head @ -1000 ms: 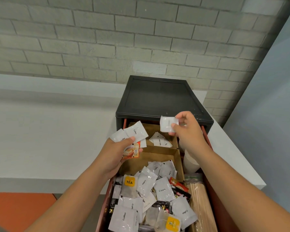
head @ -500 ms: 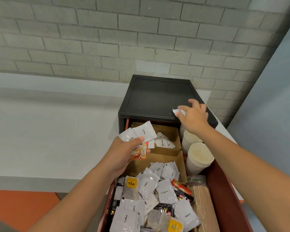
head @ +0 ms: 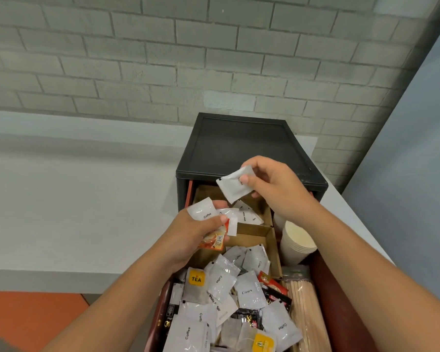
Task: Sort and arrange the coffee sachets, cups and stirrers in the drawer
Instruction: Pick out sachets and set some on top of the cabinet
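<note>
Most of the sorting looks undone. A loose heap of sachets (head: pixel 226 301), with coffee, cream, sugar and tea all mixed together, fills the near end of the drawer (head: pixel 341 301). Only a few white sachets (head: pixel 249 214) lie in the back cardboard section, and the middle section (head: pixel 254 237) holds almost nothing. The paper cups (head: pixel 297 242) are nested in a stack lying on its side along the right, and the wooden stirrers (head: pixel 308 313) lie bundled beside the heap, so those seem mostly settled.

One white sachet (head: pixel 236 184) is up in the air above the back section, pinched in the right hand (head: pixel 272 189). The thumb presses its front face, the other fingers curl behind it, and most of the packet hangs free to the left of them. The left hand (head: pixel 196 232) grips a small bunch (head: pixel 208 224) over the middle section: a white coffee sachet on top, an orange one underneath, fanned out past the thumb.

The drawer juts from a black cabinet (head: pixel 239 148) on a white counter (head: pixel 87 199) against a brick wall.
</note>
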Available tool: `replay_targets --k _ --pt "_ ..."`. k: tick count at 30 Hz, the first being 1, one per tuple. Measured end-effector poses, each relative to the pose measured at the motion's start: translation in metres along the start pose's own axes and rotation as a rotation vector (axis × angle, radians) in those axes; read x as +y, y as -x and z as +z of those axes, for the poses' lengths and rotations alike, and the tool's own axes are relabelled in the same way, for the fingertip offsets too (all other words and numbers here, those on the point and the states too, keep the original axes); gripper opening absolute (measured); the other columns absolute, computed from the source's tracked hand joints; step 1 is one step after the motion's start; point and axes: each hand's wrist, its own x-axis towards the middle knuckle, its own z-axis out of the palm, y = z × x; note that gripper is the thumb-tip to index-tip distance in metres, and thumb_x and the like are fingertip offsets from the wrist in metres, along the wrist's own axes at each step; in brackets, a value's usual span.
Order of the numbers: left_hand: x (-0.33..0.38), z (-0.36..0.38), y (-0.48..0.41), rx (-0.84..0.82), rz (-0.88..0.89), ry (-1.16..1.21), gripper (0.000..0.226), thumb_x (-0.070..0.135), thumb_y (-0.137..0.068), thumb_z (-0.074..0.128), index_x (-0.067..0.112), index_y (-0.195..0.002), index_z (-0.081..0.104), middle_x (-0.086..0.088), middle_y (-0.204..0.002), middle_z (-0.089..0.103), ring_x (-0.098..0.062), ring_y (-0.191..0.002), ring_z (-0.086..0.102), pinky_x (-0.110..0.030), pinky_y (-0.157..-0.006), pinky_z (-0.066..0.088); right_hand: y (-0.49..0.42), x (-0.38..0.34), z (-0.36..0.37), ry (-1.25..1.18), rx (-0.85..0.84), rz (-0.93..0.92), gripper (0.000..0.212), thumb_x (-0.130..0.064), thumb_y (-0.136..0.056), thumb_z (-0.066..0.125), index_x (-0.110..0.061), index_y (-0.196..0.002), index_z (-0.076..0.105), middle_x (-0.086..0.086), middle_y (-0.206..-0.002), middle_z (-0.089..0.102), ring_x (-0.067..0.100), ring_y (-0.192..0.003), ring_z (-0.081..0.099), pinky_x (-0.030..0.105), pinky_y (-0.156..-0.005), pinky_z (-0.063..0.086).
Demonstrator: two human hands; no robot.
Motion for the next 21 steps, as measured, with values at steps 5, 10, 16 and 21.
replay_targets --k 5,10,16,21 --pt "0.002 0.004 0.002 -0.127 0.017 -0.109 0.035 0.023 -0.074 0.080 0.014 -0.106 0.070 -0.009 -0.093 0.075 -0.024 -0.083 0.074 -0.026 -0.068 0.057 -0.004 -0.016 0.011 0.217 -0.370 -0.103 0.011 -0.024 -0.092 0.064 -0.027 -0.103 0.062 -0.014 -0.093 0.061 0.002 -0.085 0.060 0.015 -0.068 0.051" --pt "0.005 0.003 0.002 -0.165 0.028 -0.145 0.031 0.019 -0.072 0.080 0.014 -0.101 0.070 -0.004 -0.090 0.075 -0.019 -0.083 0.073 -0.023 -0.068 0.056 -0.006 -0.018 0.025 0.271 -0.419 -0.142 0.018 -0.023 -0.087 0.070 -0.032 -0.097 0.059 -0.018 -0.092 0.057 0.002 -0.085 0.056 0.016 -0.070 0.046" --pt "0.010 -0.003 0.002 -0.128 0.008 -0.193 0.032 0.022 -0.073 0.080 0.020 -0.103 0.071 -0.004 -0.095 0.075 -0.019 -0.089 0.072 -0.024 -0.073 0.056 -0.007 -0.013 0.022 0.229 -0.383 -0.136 0.031 -0.019 -0.085 0.072 -0.035 -0.101 0.052 -0.022 -0.094 0.052 0.003 -0.090 0.055 0.015 -0.073 0.049" --pt "0.013 -0.001 -0.001 -0.090 0.035 -0.306 0.023 0.020 -0.082 0.076 0.019 -0.104 0.069 -0.002 -0.091 0.076 -0.020 -0.084 0.074 -0.026 -0.070 0.057 -0.011 -0.011 0.021 0.273 -0.426 -0.135 0.042 -0.023 -0.083 0.074 -0.037 -0.110 0.046 -0.022 -0.098 0.049 0.005 -0.093 0.054 0.019 -0.075 0.050"
